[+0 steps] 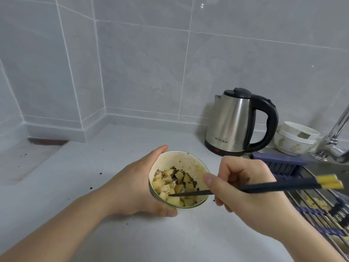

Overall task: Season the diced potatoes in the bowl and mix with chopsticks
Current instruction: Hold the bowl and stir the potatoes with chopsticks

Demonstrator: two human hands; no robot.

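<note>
Diced potatoes (174, 188), flecked with dark seasoning, fill the bottom of a small white bowl (181, 157) standing on the pale countertop (113, 154). The left hand (139, 184) wraps round the bowl's left side, thumb at the near rim. The right hand (243, 188) grips 2 dark chopsticks (273, 185) with yellow ends, tips lying among the cubes. Behind stands a steel kettle (234, 123); stacked bowls (294, 138) and a faucet (336, 137) sit to the right, beside a sink rack (321, 214).
</note>
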